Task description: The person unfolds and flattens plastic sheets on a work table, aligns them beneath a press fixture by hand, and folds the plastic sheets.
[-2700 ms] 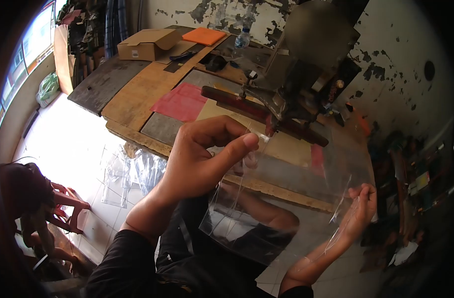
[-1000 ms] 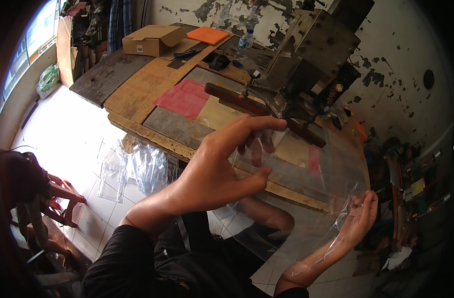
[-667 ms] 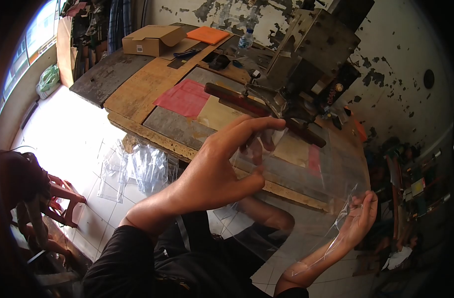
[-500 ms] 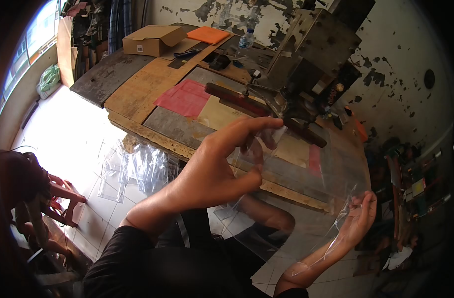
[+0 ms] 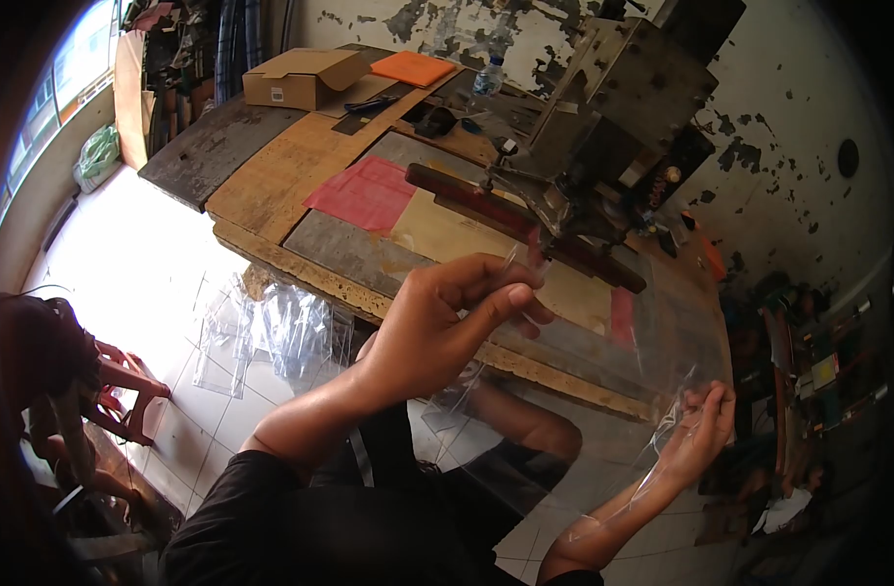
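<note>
A large clear plastic sheet (image 5: pixel 608 459) hangs between my two hands, over the front edge of the workbench. My left hand (image 5: pixel 462 311) is closed, with thumb and fingers pinched on the sheet's upper left part. At the sheet's right end, my right hand (image 5: pixel 699 435) has its fingers curled round the creased edge. Through the transparent film I see the bench edge and part of a bent limb. Behind my hands, a long dark red press bar (image 5: pixel 525 228) sits over a yellowish pad (image 5: pixel 442 234) and a red cloth-like sheet (image 5: pixel 364 193).
A heavy metal machine (image 5: pixel 613 107) rises at the back of the workbench (image 5: pixel 247 190). On the bench are a cardboard box (image 5: pixel 296 80), an orange folded sheet (image 5: pixel 413 68) and a plastic bottle (image 5: pixel 486 78). Clear plastic pieces (image 5: pixel 291 332) hang below the front edge. A red stool (image 5: pixel 129 396) stands at left.
The fingers of my left hand have gone from spread apart to pinched on the plastic sheet. My right hand has shifted slightly, still holding its edge.
</note>
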Tool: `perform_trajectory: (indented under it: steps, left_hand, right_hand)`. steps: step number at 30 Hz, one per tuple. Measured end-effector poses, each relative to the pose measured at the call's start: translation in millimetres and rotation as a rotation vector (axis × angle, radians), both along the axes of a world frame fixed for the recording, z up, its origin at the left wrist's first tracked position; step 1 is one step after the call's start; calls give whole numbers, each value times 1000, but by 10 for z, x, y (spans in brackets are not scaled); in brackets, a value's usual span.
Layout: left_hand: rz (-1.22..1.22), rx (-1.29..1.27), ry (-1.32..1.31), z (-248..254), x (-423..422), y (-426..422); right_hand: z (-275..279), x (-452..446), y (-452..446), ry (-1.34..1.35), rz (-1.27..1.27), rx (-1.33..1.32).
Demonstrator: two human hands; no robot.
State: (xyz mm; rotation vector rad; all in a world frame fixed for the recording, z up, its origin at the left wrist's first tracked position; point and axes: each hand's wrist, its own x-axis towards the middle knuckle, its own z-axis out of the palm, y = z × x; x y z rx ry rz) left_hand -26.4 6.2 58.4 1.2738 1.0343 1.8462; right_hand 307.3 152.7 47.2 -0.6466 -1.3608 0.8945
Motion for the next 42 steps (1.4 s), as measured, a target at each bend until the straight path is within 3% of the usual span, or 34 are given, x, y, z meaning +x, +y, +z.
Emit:
perform_trajectory:
  steps: [24, 33, 42]
  left_hand:
    - [103, 44, -150, -385, -84, 219]
    - [309, 7, -56, -595, -262, 259]
    - [338, 34, -12, -779, -437, 279]
  right_hand:
    - [-233, -120, 107, -76, 25, -60]
    - [-74, -388, -34, -111, 105, -106]
    - [-55, -526, -26, -158, 167, -146]
